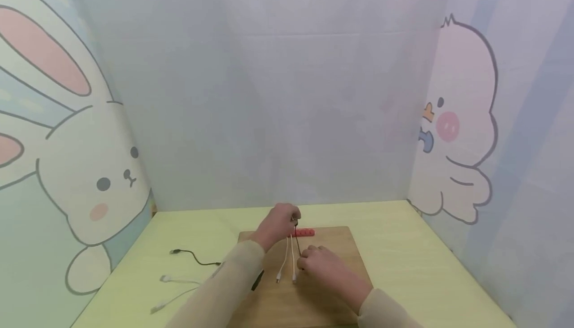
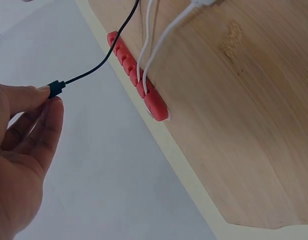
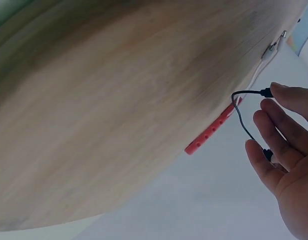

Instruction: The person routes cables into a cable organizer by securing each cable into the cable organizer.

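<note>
L hand (image 1: pixel 279 222) pinches plug (image 2: pixel 55 89) of blk cable (image 2: pixel 101 64), just beyond red clip (image 1: pixel 306 232); 2 wht cables (image 1: pixel 293 258) in clip's L slots; blk cable spans over clip; R hand (image 1: pixel 322 263) pinches other plug (image 3: pixel 266 92), clip's near side. Prob best: keep taut, square to free slot.

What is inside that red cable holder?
Two white cables run into neighbouring slots near one end of the red cable holder. In the left wrist view, a black cable crosses in front. The parts deep inside the slots are hidden by its red body.
</note>
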`<state>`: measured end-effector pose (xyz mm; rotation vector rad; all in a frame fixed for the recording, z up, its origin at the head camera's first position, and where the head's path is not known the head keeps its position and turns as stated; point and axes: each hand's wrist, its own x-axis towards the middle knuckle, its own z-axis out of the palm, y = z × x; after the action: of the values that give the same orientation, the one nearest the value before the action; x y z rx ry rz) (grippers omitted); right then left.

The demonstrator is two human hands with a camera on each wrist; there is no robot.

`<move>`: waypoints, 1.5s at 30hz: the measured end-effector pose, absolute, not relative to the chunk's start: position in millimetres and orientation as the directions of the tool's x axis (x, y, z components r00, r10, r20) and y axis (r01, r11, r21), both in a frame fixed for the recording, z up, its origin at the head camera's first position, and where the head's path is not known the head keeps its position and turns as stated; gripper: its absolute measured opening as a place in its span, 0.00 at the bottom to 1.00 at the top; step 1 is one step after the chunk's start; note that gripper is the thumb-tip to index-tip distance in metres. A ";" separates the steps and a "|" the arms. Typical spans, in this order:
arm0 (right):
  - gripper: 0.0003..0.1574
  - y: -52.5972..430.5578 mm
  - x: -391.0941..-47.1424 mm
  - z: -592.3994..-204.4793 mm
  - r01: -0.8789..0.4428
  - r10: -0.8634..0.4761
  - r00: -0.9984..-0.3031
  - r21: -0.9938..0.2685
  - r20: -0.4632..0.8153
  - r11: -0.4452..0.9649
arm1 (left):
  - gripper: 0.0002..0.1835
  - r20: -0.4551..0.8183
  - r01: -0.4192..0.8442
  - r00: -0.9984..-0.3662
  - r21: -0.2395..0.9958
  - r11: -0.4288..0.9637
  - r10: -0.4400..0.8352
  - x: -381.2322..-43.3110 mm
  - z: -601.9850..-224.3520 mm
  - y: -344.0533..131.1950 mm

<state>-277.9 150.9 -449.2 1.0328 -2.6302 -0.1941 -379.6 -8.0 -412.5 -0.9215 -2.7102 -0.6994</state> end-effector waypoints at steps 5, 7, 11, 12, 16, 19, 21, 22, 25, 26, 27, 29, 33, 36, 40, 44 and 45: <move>0.05 149.4 -281.3 -454.2 -0.681 -0.685 -0.674 0.128 0.276 0.721 | 0.12 0.321 0.610 -0.792 0.378 0.697 0.519 -385.6 -415.7 -0.8; 0.06 148.2 -282.5 -456.4 -0.700 -0.684 -0.673 0.054 0.282 0.712 | 0.13 0.305 0.593 -0.805 0.388 0.706 0.509 -388.4 -419.0 1.3; 0.05 146.5 -283.7 -459.7 -0.703 -0.679 -0.690 -0.008 0.252 0.711 | 0.13 0.288 0.573 -0.820 0.390 0.721 0.495 -395.8 -428.9 4.5; 0.04 146.3 -283.8 -460.5 -0.701 -0.678 -0.692 -0.007 0.248 0.713 | 0.13 0.288 0.573 -0.819 0.388 0.722 0.496 -397.9 -431.5 4.9; 0.02 144.6 -284.1 -464.0 -0.707 -0.688 -0.683 0.013 0.244 0.707 | 0.12 0.293 0.570 -0.821 0.386 0.725 0.490 -403.6 -440.0 3.6; 0.02 142.5 -285.3 -467.6 -0.716 -0.699 -0.668 0.035 0.256 0.697 | 0.11 0.282 0.556 -0.831 0.388 0.735 0.480 -407.2 -446.3 2.4; 0.03 141.0 -285.6 -469.1 -0.719 -0.703 -0.657 0.054 0.272 0.693 | 0.10 0.268 0.542 -0.840 0.386 0.746 0.472 -409.7 -450.4 2.7; 0.05 140.5 -285.7 -469.8 -0.719 -0.703 -0.654 0.062 0.279 0.693 | 0.10 0.265 0.541 -0.841 0.381 0.750 0.472 -410.9 -452.2 3.1; 0.07 140.2 -285.6 -470.3 -0.716 -0.702 -0.648 0.077 0.295 0.693 | 0.11 0.254 0.533 -0.846 0.363 0.764 0.469 -414.5 -457.1 4.8; 0.07 140.4 -285.6 -470.3 -0.715 -0.701 -0.649 0.077 0.294 0.695 | 0.11 0.252 0.530 -0.847 0.360 0.767 0.467 -415.9 -458.1 5.4; 0.07 140.5 -285.6 -470.2 -0.713 -0.699 -0.654 0.075 0.289 0.697 | 0.11 0.248 0.527 -0.849 0.357 0.771 0.466 -417.5 -459.2 6.0; 0.07 140.9 -286.0 -469.9 -0.709 -0.697 -0.663 0.071 0.272 0.702 | 0.12 0.232 0.516 -0.856 0.354 0.780 0.462 -420.8 -461.4 7.6; 0.07 142.2 -286.4 -469.6 -0.694 -0.688 -0.688 0.068 0.231 0.717 | 0.12 0.177 0.479 -0.877 0.352 0.804 0.446 -427.8 -464.6 12.3; 0.07 142.9 -287.5 -471.1 -0.686 -0.686 -0.697 0.084 0.209 0.722 | 0.12 0.146 0.449 -0.893 0.343 0.825 0.426 -430.7 -466.2 15.6; 0.06 143.5 -288.8 -472.7 -0.681 -0.690 -0.697 0.121 0.194 0.722 | 0.12 0.125 0.424 -0.905 0.340 0.840 0.406 -431.6 -465.7 18.3; 0.03 144.8 -286.6 -471.4 -0.680 -0.691 -0.693 0.133 0.203 0.721 | 0.11 0.142 0.420 -0.907 0.310 0.853 0.396 -432.0 -463.6 17.9; 0.04 145.3 -285.7 -471.1 -0.679 -0.691 -0.693 0.134 0.206 0.721 | 0.10 0.147 0.420 -0.908 0.292 0.859 0.393 -431.9 -463.1 17.3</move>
<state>-285.7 145.3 -471.1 1.0873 -2.6849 -0.0686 -431.9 17.3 -463.1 -0.6461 -2.9498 -0.4920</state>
